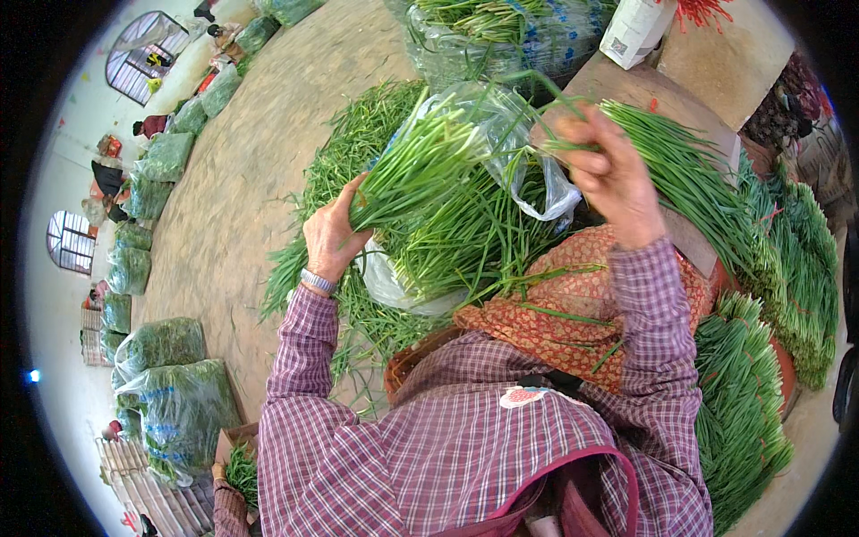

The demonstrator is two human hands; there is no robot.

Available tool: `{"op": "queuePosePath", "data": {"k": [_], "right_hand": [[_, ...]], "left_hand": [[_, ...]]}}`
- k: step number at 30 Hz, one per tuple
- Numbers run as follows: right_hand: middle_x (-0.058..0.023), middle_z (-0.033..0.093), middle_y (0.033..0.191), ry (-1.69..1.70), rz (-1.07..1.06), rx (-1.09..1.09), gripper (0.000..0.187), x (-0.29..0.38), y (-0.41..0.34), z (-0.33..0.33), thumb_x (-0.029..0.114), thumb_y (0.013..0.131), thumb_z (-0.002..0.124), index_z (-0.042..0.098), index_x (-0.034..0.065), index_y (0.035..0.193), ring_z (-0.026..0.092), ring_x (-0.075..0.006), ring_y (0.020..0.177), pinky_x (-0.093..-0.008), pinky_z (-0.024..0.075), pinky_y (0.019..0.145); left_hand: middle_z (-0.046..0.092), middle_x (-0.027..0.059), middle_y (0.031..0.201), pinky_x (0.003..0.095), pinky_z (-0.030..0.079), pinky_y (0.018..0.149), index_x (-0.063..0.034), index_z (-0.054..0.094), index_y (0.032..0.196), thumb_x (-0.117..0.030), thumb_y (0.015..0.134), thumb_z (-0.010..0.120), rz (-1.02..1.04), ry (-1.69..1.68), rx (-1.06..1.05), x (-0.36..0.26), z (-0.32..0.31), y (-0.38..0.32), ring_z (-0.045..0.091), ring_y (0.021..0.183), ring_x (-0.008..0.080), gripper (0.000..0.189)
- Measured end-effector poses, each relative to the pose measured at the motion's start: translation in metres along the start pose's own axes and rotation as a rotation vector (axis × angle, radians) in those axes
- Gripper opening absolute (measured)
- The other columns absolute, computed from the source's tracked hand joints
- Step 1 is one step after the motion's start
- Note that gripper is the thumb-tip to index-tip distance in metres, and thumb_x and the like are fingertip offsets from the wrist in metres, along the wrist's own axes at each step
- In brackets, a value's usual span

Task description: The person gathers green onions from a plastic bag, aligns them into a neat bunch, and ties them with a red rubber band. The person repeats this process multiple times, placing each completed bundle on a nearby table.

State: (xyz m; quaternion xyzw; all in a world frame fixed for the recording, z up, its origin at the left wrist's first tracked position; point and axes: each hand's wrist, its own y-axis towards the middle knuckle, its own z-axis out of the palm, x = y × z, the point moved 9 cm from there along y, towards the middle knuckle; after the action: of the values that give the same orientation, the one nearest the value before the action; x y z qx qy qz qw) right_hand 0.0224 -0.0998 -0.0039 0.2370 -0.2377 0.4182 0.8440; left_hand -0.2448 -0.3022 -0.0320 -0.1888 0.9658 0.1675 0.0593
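My left hand (333,231), with a metal-banded watch at the wrist, grips a loose bunch of green chives (423,168), pale ends pointing up and right. Blurred by motion, my right hand (607,161) pinches a few chive blades (560,144) to the right of that bunch. Below both hands, a heap of chives (456,241) lies in an opened clear plastic bag (547,201). Stray blades rest on the orange flowered cloth (570,295) over my lap.
Discarded leaves (362,134) pile on the floor around the bag. Tied chive bundles (738,416) are stacked at my right, and loose chives (678,168) lie on a board. A large filled bag (510,40) stands ahead. Bagged greens (181,409) and several people line the left wall.
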Motion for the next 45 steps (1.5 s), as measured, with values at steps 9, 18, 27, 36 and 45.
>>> {"op": "queuePosePath", "data": {"k": [9, 18, 27, 36, 45], "right_hand": [[-0.017, 0.071, 0.103, -1.861, 0.026, 0.135, 0.048, -0.042, -0.027, 0.001, 0.039, 0.081, 0.076, 0.07, 0.0033, 0.112, 0.07, -0.0291, 0.095, -0.0378, 0.0536, 0.08], [-0.0112, 0.071, 0.075, -1.432, -0.379, -0.282, 0.019, -0.029, 0.004, 0.021, 0.023, 0.084, 0.075, 0.071, 0.0051, 0.088, 0.069, -0.024, 0.065, -0.036, 0.0529, 0.06], [-0.0019, 0.067, 0.075, -1.73, -0.675, -0.454, 0.016, 0.017, -0.019, 0.031, 0.027, 0.082, 0.077, 0.07, 0.0133, 0.085, 0.067, -0.0215, 0.064, -0.0348, 0.0507, 0.055], [-0.0036, 0.065, 0.078, -1.55, -0.667, -0.388, 0.011, -0.004, -0.004, 0.03, 0.019, 0.083, 0.075, 0.072, 0.0091, 0.08, 0.064, -0.0207, 0.066, -0.0338, 0.0502, 0.06], [-0.008, 0.07, 0.082, -1.638, -0.756, -0.864, 0.02, 0.11, -0.064, -0.058, 0.024, 0.089, 0.074, 0.073, 0.0045, 0.093, 0.063, -0.0183, 0.069, -0.0315, 0.0512, 0.068]], "left_hand": [[0.071, 0.006, 0.092, 0.0411, 0.053, 0.066, -0.0312, 0.047, 0.145, -0.02, 0.064, 0.086, -0.021, 0.043, -0.069, 0.001, -0.01, 0.001, 0.07, 0.078, 0.0295, 0.09], [0.067, 0.0076, 0.085, 0.0398, 0.052, 0.06, -0.0299, 0.051, 0.143, -0.032, 0.069, 0.087, 0.088, 0.053, -0.174, -0.039, -0.021, 0.0, 0.068, 0.073, 0.0277, 0.082], [0.058, 0.0064, 0.075, 0.0411, 0.05, 0.059, -0.0299, 0.052, 0.143, -0.018, 0.07, 0.083, 0.107, 0.2, -0.197, -0.035, -0.025, -0.004, 0.064, 0.068, 0.0279, 0.081], [0.056, 0.0065, 0.076, 0.0408, 0.049, 0.061, -0.0296, 0.053, 0.143, -0.012, 0.066, 0.082, 0.146, 0.151, -0.196, -0.051, -0.03, -0.003, 0.064, 0.069, 0.0274, 0.084], [0.059, 0.0058, 0.077, 0.0409, 0.049, 0.06, -0.031, 0.052, 0.143, -0.01, 0.067, 0.081, 0.135, 0.151, -0.223, -0.031, -0.029, -0.007, 0.065, 0.071, 0.0274, 0.084]]}}
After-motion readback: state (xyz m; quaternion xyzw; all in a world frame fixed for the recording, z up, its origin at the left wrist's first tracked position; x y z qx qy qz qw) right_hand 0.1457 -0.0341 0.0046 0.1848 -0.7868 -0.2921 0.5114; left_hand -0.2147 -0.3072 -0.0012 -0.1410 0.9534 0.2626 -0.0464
